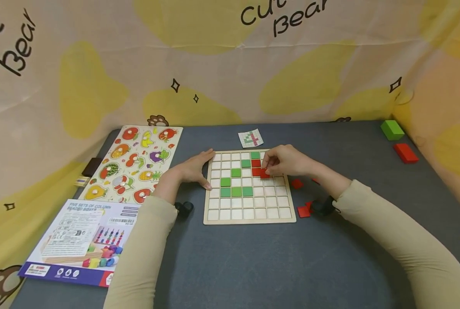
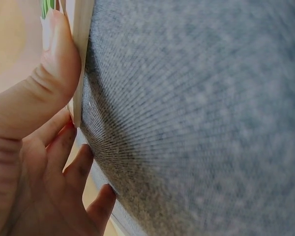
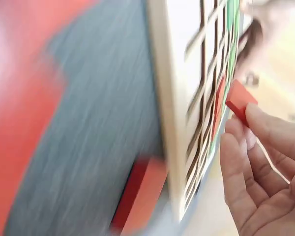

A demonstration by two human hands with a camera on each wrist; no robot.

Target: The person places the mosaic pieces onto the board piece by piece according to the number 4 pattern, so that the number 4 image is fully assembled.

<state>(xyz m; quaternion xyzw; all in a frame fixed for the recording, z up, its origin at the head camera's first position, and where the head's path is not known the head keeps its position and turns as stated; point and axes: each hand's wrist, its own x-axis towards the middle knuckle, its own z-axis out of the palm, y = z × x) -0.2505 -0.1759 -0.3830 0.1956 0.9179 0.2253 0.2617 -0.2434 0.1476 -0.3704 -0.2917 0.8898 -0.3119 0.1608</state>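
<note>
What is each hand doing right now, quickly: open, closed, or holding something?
Left hand: open, fingers and thumb bracing the left edge of the grid board.
Right hand: pinching a red tile over the board.

Right hand pinches red tile over grid board; left hand steadies board edge.
</note>
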